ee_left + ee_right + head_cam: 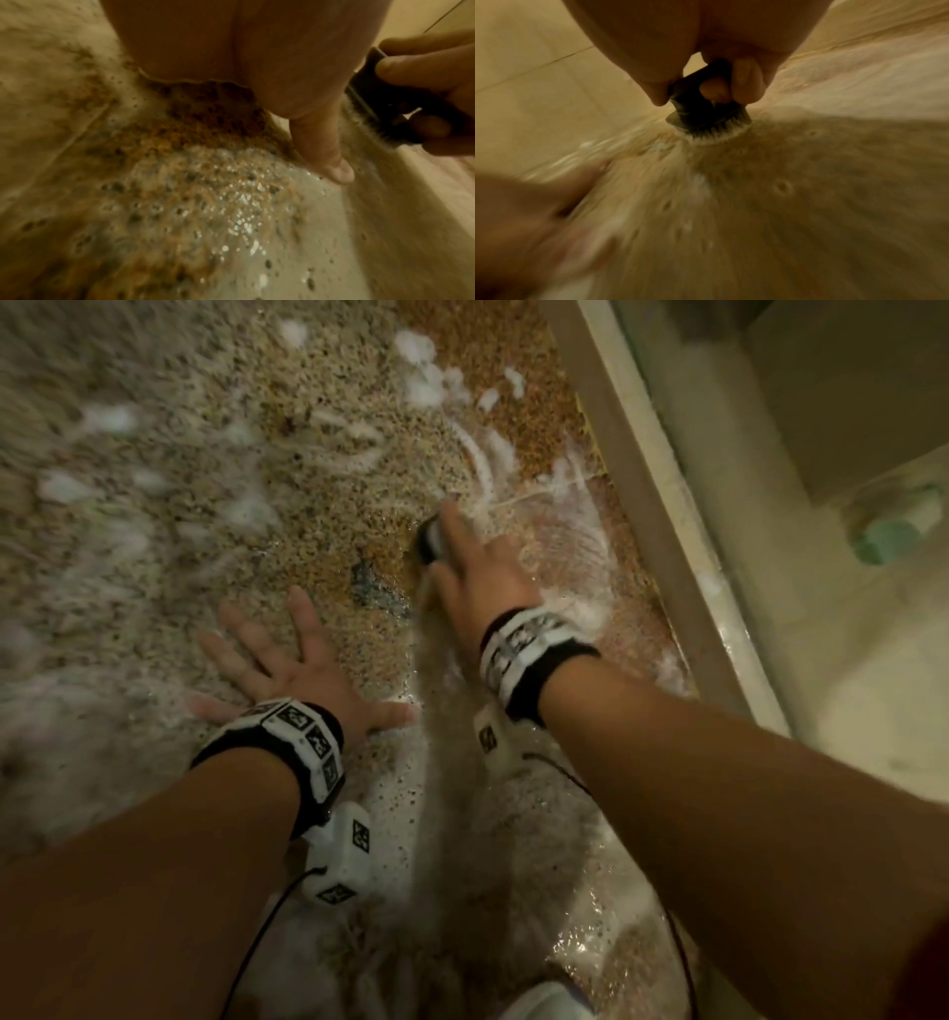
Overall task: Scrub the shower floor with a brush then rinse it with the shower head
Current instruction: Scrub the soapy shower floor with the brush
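Note:
My right hand grips a small black scrub brush and holds its bristles down on the wet, speckled shower floor. The right wrist view shows my fingers curled round the brush's black handle, with white foam under the bristles. My left hand lies flat on the floor with its fingers spread, just left of the brush. In the left wrist view the thumb presses on the wet floor, and the brush is at the right edge. No shower head is in view.
White foam streaks and blobs lie over the floor ahead and to the left. A pale raised curb runs along the right side of the floor. Beyond it, on lighter tiles, lies a greenish object. A dark stain marks the floor between my hands.

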{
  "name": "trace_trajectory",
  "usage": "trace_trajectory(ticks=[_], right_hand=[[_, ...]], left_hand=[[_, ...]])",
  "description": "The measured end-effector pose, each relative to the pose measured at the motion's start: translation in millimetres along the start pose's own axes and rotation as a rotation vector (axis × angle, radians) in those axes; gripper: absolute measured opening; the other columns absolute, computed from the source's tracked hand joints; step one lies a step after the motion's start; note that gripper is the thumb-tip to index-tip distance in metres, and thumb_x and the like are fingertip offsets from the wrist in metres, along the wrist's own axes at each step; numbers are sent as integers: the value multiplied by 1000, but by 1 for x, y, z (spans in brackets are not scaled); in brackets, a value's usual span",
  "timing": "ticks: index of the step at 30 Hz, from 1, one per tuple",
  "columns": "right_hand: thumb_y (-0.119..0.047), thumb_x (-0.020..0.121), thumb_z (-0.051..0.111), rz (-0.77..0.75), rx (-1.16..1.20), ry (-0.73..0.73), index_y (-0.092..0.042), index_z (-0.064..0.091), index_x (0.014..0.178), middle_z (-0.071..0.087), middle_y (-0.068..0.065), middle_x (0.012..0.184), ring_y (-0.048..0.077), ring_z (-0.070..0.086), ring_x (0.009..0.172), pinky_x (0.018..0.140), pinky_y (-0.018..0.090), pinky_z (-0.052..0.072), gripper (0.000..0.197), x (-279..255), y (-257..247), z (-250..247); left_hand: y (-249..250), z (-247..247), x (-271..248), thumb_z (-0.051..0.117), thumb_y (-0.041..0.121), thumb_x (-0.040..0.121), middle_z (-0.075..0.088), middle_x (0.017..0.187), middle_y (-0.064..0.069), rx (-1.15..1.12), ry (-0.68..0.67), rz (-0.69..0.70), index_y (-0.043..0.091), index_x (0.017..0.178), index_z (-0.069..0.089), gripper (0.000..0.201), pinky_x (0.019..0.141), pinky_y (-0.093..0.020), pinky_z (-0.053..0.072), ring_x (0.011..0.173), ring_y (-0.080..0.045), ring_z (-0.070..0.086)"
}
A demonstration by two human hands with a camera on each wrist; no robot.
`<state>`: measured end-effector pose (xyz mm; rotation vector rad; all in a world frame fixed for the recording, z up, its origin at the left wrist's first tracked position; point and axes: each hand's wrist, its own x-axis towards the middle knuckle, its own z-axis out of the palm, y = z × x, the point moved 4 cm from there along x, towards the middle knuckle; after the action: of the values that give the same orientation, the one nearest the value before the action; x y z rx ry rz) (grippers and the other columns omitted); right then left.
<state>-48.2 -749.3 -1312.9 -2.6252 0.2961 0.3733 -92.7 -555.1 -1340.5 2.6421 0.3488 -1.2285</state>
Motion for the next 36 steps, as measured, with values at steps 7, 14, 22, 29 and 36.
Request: trace_trajectory(ticks=[7, 14, 22, 29, 36], right_hand=[[-54, 104, 33, 61, -152, -54, -56, 5, 153, 41, 14, 148, 36, 56, 118, 103, 42, 44, 57, -46, 81, -34], [-44, 105, 37, 348, 103, 167, -45, 12, 158, 41, 12, 155, 34, 57, 123, 92, 34, 47, 59, 24, 57, -41], [-52, 104, 34, -92, -146, -193, -55, 5, 154, 44, 7, 125, 23, 54, 94, 82, 30, 42, 58, -66, 40, 0], [-46, 104, 37, 774, 98, 285, -50, 7, 156, 37, 19, 156, 40, 53, 127, 104, 47, 47, 60, -92, 172, -55], [-49, 105, 34, 108, 4, -75, -49, 7, 156, 42, 14, 139, 35, 57, 110, 88, 34, 44, 58, -104, 58, 5]], left_hand=[[0, 0, -2, 73, 96, 37, -61, 144, -18, -2, 2, 17, 37, 136, -56, 172, 112, -83, 1, 142, -48, -45], [-2, 2, -3, 71, 98, 36, -60, 144, -19, -19, 19, 32, 39, 136, -55, 172, 112, -83, -4, 140, -48, -46], [-5, -2, -9, 71, 97, 45, -60, 146, -17, -4, 6, 43, 39, 138, -53, 165, 113, -81, -6, 141, -46, -46], [0, 2, -5, 75, 94, 39, -55, 150, -19, 11, 4, 19, 38, 138, -52, 170, 112, -83, 4, 144, -48, -41], [0, 3, -6, 76, 93, 43, -54, 152, -17, 14, 19, 38, 37, 143, -48, 168, 113, -82, -1, 145, -47, -40]])
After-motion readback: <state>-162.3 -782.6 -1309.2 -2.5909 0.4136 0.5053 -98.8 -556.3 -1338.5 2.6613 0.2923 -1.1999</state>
